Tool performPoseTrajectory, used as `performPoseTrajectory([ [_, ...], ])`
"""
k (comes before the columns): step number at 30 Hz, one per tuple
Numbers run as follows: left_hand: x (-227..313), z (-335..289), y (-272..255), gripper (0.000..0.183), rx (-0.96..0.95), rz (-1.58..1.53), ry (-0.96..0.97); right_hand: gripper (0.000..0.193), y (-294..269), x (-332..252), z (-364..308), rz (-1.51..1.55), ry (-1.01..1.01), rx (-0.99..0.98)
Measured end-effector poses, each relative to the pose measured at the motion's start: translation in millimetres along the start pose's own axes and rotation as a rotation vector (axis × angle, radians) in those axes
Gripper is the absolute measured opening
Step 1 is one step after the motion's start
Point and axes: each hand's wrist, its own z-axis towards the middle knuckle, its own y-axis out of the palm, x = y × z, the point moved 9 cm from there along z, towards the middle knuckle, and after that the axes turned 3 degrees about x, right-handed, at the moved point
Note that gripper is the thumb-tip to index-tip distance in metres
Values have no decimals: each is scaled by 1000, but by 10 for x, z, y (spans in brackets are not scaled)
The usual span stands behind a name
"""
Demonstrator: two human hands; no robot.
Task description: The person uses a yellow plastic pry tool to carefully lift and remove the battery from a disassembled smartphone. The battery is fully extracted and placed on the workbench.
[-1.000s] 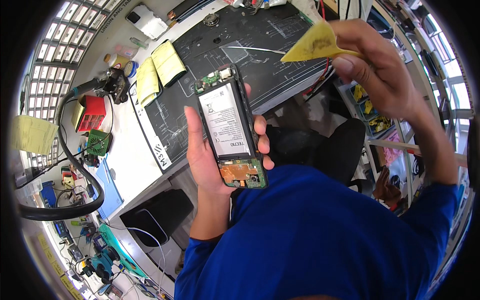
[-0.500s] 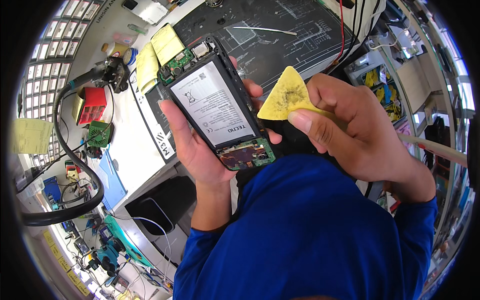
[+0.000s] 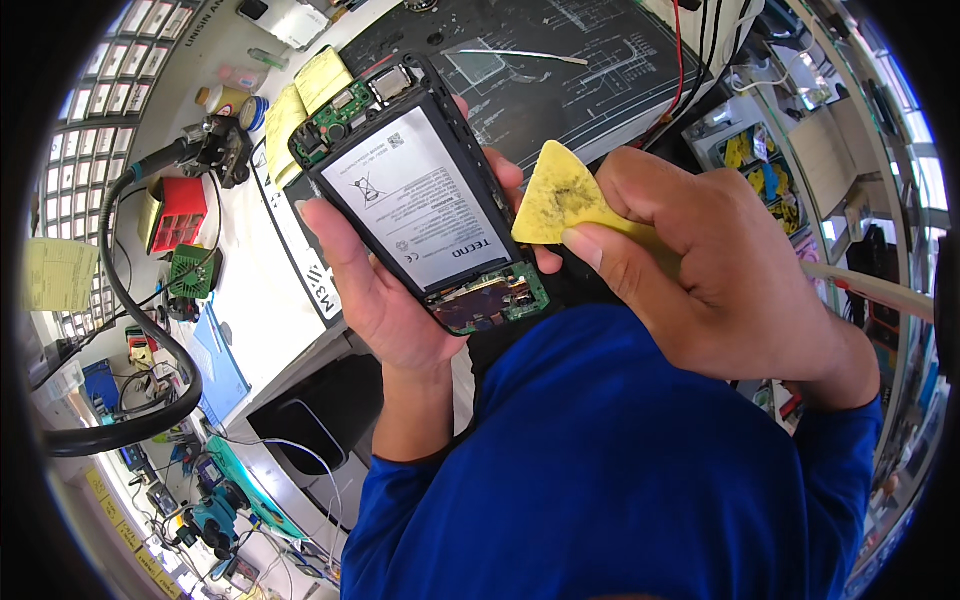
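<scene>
An opened smartphone (image 3: 415, 205) rests in my left hand (image 3: 375, 305), with its thumb on the left edge and the fingers curled round the right edge. Its silver battery faces up, and green circuit boards show at both ends. Between the thumb and bent fingers of my right hand (image 3: 700, 250) is a yellow sponge (image 3: 563, 195), its visible corner pointed and smudged dark. The sponge's tip is close by the phone's right edge; whether they touch I cannot tell. The rest of the sponge is hidden in my grip.
Beyond the phone lies a black work mat (image 3: 540, 100) with a thin metal tool (image 3: 525, 56) on it. Yellow paper pads (image 3: 322, 78) sit left of the mat. A thick black flexible arm (image 3: 130, 250) bends across the left side. Red and black cables (image 3: 690, 70) hang at upper right.
The phone and my left hand have shifted slightly left, and the phone appears tilted a little differently. My right hand has moved slightly left and down with the sponge.
</scene>
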Motion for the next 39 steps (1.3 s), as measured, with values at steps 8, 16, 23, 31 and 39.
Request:
performPoseTrajectory([
  [8, -9, 87, 134, 81, -102, -6, 39, 22, -13, 0, 65, -17, -17, -51],
  [16, -71, 103, 78, 79, 75, -27, 9, 24, 3, 38, 185, -85, -38, -170],
  [23, -45, 139, -19, 84, 100, 14, -3, 23, -6, 117, 233, -61, 62, -185],
  [31, -134, 95, -13, 83, 123, 9, -18, 16, -12, 237, 144, -43, 79, -241],
  [39, -171, 98, 36, 82, 133, 13, -40, 19, -2, 147, 200, -92, 7, -291],
])
